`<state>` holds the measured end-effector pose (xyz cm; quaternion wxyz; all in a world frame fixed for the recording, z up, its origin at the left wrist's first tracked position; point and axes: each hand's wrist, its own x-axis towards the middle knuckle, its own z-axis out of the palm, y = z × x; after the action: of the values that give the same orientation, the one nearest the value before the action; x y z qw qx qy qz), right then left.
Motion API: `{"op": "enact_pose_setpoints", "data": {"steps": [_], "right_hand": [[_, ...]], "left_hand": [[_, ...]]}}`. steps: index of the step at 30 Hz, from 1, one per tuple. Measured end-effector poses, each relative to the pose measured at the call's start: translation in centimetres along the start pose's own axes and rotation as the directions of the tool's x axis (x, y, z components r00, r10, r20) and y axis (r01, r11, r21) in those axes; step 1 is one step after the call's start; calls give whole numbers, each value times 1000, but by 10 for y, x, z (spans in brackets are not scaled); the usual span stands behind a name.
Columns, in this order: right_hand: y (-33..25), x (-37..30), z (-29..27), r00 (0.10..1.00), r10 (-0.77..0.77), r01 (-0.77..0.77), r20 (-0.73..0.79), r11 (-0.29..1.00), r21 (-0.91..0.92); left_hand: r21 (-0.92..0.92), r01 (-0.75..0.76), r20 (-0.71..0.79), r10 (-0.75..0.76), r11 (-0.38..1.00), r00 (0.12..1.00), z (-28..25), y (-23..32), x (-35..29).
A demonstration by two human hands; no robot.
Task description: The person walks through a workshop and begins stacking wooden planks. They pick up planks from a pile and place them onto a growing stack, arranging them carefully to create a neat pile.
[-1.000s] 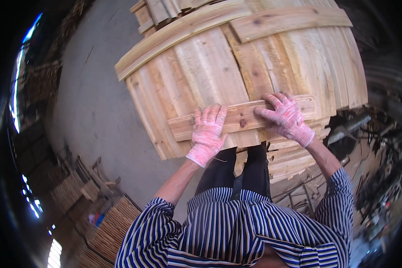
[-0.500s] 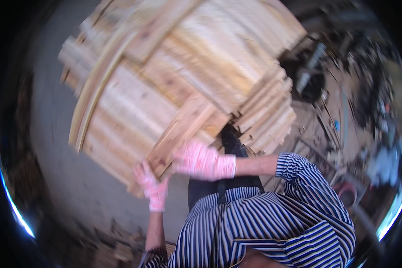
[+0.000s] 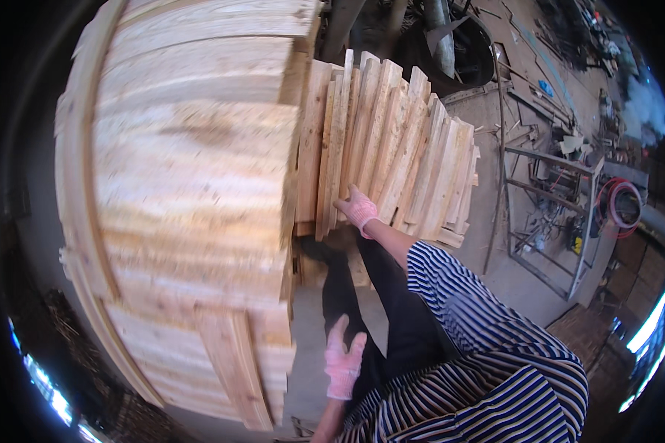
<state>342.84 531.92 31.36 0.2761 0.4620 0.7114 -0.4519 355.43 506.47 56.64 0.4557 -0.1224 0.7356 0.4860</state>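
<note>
My left hand [image 3: 343, 363], in a pink-and-white glove, is raised in front of my dark trousers. Its fingers are apart and it holds nothing. My right hand [image 3: 360, 210], gloved the same way, reaches to the near ends of a pile of loose wooden boards [image 3: 399, 140]. Its thumb and fingers are spread against the board ends, and I see no board lifted. To the left stands a large stack of pale planks [image 3: 192, 170]. A short board [image 3: 233, 362] lies across the near part of that stack.
Long narrow strips [image 3: 89, 162] run along the stack's left side. Beyond the loose boards is a round dark tub [image 3: 465, 55]. A metal frame [image 3: 550, 214] stands to the right, near a coiled red hose [image 3: 622, 207]. Scraps litter the floor.
Both hands have come off the short board on the plank stack. My right hand has moved to the loose boards, my left back toward my legs. The view has turned rightward.
</note>
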Motion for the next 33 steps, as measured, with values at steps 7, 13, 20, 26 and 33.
{"op": "enact_pose_setpoints", "data": {"steps": [7,13,20,26,33], "right_hand": [[-30,74,-4,1000,18,-15,18,990,-140],[0,91,-21,996,-55,62,70,992,-106],[-5,97,-24,989,-70,75,130,997,-33],[-24,85,-9,986,-37,61,163,988,-144],[-28,72,-22,993,-66,63,100,998,30]], "left_hand": [[-104,190,-88,-199,976,976,18,-43,61],[30,147,5,-147,989,989,55,-21,179],[-945,326,270,-581,-9,767,88,-84,352],[-968,216,249,-538,-124,806,73,-114,400],[-955,235,115,-506,180,855,90,-26,338]]}}
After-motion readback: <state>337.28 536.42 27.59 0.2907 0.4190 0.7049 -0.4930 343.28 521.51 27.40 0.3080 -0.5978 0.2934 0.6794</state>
